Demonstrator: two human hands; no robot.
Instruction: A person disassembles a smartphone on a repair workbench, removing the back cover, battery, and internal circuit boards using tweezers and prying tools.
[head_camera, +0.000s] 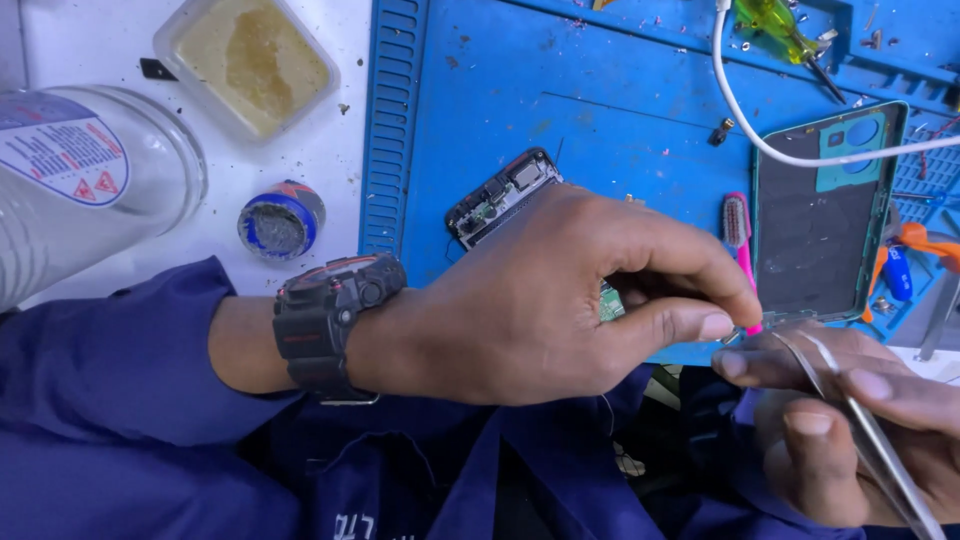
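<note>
1. The left hand (540, 300) lies over an opened phone (503, 195) on the blue work mat (620, 130). Its thumb and forefinger are pressed together at the tips, pinching something too small to identify at the phone's lower end.
2. The right hand (840, 430) is closed around a pair of metal tweezers (860, 420), held like a pen, with the tips pointing up toward the left fingertips. The tips themselves are hidden behind the fingers.
3. The phone sits at the middle of the mat, tilted, and mostly covered by the left hand. Only its upper end shows: a dark frame with exposed camera modules and small metal parts. A patch of green circuit board shows under the palm.
4. Handling judgement: the phone is light and stiff, but with its back removed the inner parts are likely fragile. Hold it by the outer frame edges, never by the exposed board (thin cables tear easily).
5. The tweezers are slim, smooth and springy; a grip near the middle of the shanks appears to give the best control.
6. The green phone back cover (825, 210) lies inside-up, right of the phone and apart from it. A white cable (760, 140) crosses its top, and a pink brush (738, 230) lies just beside its left edge.
7. Off the mat on the left stand a clear bottle (90, 180), a small round tin (280, 218) and a tray of yellowish sponge (248, 60).
</note>
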